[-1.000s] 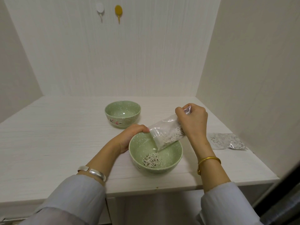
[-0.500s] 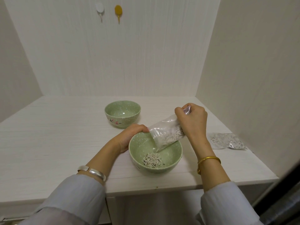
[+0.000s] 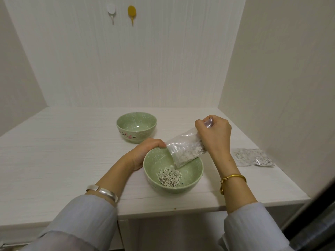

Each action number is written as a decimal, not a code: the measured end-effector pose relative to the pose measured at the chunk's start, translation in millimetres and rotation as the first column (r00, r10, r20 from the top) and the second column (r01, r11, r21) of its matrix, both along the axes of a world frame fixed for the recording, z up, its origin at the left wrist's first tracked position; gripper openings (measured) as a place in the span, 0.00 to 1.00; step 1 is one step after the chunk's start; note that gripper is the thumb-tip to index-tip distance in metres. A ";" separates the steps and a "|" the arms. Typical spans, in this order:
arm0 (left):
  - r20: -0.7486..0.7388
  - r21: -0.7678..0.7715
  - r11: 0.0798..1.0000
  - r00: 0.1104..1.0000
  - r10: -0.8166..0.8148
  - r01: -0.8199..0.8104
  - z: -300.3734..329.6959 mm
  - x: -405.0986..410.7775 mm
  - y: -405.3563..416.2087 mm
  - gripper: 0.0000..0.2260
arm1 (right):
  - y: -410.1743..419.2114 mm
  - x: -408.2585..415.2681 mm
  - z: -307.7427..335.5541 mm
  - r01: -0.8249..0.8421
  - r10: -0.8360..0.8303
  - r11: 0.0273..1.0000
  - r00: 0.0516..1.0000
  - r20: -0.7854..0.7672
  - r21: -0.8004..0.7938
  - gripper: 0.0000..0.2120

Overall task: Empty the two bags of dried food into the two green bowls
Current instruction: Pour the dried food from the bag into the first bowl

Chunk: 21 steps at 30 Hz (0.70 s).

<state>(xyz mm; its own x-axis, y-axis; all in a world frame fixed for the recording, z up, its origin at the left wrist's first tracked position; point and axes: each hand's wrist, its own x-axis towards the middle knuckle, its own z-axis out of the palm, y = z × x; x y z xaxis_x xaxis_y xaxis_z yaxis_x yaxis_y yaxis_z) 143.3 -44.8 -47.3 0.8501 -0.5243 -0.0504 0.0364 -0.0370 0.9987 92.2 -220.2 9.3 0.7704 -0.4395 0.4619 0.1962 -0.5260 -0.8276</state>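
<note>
Right hand (image 3: 214, 134) grips the bag (image 3: 184, 151) by its tail, mouth tilted down over the bowl (image 3: 196, 171) below. Left hand (image 3: 145, 153) clasps the rim. Lift tail higher, shake gently, keep mouth inside rim.

The near round ceramic bowl (image 3: 173, 173) is pale green with white speckles and holds off-white sticks of dried food (image 3: 169, 177). The far speckled green bowl (image 3: 136, 127) bears a pink blossom sprig. The clear plastic bag (image 3: 184, 151) shows whitish pieces. The wooden table (image 3: 63, 151) is whitewashed with fine grain.
</note>
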 end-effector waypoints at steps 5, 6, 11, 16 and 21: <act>0.008 0.013 1.000 1.000 -0.006 0.006 -0.6 0.5 0.9 0.14 | 0.7 -0.8 -0.3 0.001 -0.001 1.000 1.000 -0.005 0.005 0.09; 0.009 0.013 1.000 1.000 -0.010 0.010 -0.5 0.7 0.8 0.14 | 0.7 -0.7 -0.1 0.002 -0.002 1.000 1.000 -0.004 0.004 0.09; 0.004 0.010 1.000 1.000 -0.009 0.009 -1.3 1.7 0.6 0.09 | -0.2 0.4 -0.3 -0.001 0.001 1.000 1.000 -0.005 0.005 0.08; 0.001 0.010 1.000 1.000 -0.018 0.018 -2.9 2.5 1.6 0.14 | -3.2 1.4 -1.8 -0.004 0.004 1.000 1.000 0.005 -0.003 0.13; -0.024 0.004 1.000 1.000 -0.011 0.011 -2.9 3.5 0.3 0.08 | -2.8 1.1 -1.0 0.012 -0.012 1.000 1.000 -0.018 0.012 0.08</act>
<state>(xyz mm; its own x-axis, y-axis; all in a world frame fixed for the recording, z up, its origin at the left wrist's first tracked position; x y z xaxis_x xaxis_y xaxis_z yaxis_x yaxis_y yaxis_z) 146.7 -44.5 -50.2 0.8429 -0.5331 -0.0732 0.0602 -0.0418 0.9973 93.3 -222.9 8.3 0.7731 -0.4543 0.4427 0.1750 -0.5180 -0.8373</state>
